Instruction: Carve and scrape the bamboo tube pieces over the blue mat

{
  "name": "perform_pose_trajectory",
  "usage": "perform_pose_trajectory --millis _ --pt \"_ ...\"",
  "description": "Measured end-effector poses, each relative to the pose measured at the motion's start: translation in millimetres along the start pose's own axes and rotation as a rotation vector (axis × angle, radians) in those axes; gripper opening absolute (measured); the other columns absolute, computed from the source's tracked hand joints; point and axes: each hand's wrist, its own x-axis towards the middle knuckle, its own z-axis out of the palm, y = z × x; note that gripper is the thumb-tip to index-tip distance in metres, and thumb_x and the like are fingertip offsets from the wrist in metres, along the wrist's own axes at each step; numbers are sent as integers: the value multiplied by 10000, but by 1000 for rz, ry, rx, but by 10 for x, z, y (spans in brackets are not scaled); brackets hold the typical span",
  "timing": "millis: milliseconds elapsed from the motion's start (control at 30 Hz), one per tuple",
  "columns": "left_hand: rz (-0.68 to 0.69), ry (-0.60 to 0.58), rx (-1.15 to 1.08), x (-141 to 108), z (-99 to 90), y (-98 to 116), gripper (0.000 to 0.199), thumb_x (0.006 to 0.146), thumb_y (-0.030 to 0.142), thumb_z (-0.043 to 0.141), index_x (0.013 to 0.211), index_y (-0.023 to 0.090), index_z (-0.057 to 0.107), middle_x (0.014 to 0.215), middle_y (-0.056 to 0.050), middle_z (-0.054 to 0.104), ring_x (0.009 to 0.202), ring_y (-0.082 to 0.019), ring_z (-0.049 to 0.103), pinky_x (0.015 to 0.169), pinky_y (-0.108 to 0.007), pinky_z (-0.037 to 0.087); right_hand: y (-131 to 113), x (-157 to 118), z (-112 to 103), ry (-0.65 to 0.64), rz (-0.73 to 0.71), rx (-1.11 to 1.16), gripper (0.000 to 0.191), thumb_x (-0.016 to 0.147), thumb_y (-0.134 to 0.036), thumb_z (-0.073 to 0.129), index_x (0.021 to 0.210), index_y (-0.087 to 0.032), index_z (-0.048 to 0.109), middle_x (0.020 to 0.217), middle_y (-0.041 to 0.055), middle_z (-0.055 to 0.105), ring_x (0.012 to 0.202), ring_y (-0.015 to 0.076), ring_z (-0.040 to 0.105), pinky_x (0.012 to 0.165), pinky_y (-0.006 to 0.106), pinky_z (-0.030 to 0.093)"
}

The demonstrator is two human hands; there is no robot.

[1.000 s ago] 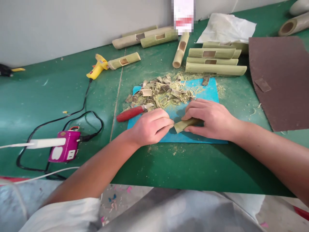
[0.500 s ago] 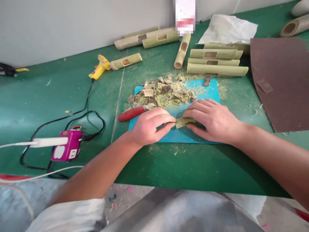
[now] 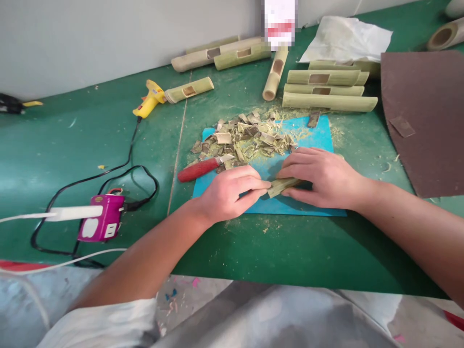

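Note:
A short green bamboo piece (image 3: 280, 187) is held low over the blue mat (image 3: 286, 208). My right hand (image 3: 324, 176) is closed around it, thumb below and fingers above, and covers its right part. At the bamboo's left end, the fingertips and thumb of my left hand (image 3: 232, 193) are pinched together against it; whatever lies between them is too small to make out. Just beyond my left hand lies a red-handled knife (image 3: 199, 170), blade pointing right. Behind both hands is a pile of bamboo chips and shavings (image 3: 250, 135).
Notched bamboo tubes (image 3: 329, 101) lie at the back, some under white paper (image 3: 346, 38). A brown sheet (image 3: 427, 135) lies at right. A yellow glue gun (image 3: 150, 99) and its black cord run toward a purple power adapter (image 3: 101, 217) on the left of the green table (image 3: 290, 251).
Both hands and the bamboo piece have shifted slightly right in view. The bamboo's left end now tilts down a bit more. The knife and chips stay put.

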Motion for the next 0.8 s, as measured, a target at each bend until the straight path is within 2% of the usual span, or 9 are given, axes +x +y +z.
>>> perform_pose_trajectory --millis 67,267,467,800 --pt "6 -22 -13 1 -5 1 139 920 148 570 998 145 685 874 -65 674 773 -121 635 704 -236 534 4 4 -2 -6 9 15 217 865 -358 595 980 -190 670 980 80 675 897 214 586 761 349 440" --pt "25 14 20 47 57 37 120 923 138 558 952 123 673 833 -65 656 737 -119 600 673 -232 510 -2 12 -6 -9 14 52 198 851 -343 613 944 -178 669 941 85 668 880 214 576 748 348 438" --pt "84 10 78 28 42 33 126 924 139 546 969 143 665 825 -52 641 729 -120 583 680 -240 500 0 15 -8 -9 24 80 190 846 -349 619 925 -183 667 923 76 664 879 210 573 741 339 431" --pt "105 5 97 41 54 32 130 931 150 537 969 150 661 814 -48 638 715 -119 569 665 -237 486 -17 24 -23 -15 37 66 177 845 -358 617 903 -194 646 916 72 662 871 213 571 730 345 425"
